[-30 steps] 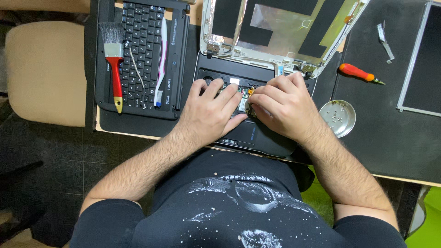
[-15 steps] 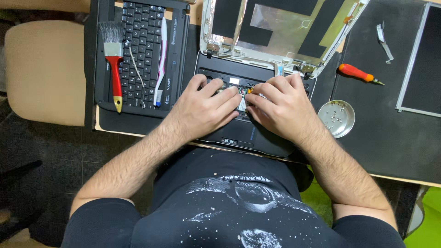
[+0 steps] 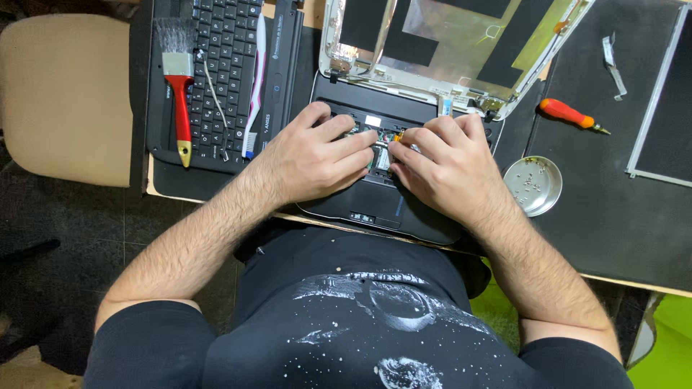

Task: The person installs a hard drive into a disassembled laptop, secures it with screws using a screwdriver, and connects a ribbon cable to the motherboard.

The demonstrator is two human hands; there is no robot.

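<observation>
- The left hand [image 3: 313, 155] rests on the black laptop base [image 3: 375, 205], fingers curled and pointing right into the opened bay; whether they pinch anything cannot be told.
- The right hand [image 3: 447, 162] lies just beside it, fingertips bent down at a small orange-tipped part [image 3: 397, 137] in the bay; its grip is hidden too.
- Against the views a second and half a second ago, both hands have drawn slightly closer over the same spot, fingertips now almost touching, which suggests fine work on one small piece inside the base.
- The laptop base sits at the near edge of the counter [image 3: 613, 230], in front of the person; its stripped lid [image 3: 447, 43] lies open on the far side.
- To the left lie a detached keyboard [image 3: 220, 72], a red-handled brush [image 3: 179, 101] and a toothbrush [image 3: 254, 94].
- To the right are a round metal dish [image 3: 533, 186] holding tiny screws, and farther off an orange screwdriver [image 3: 569, 115].
</observation>
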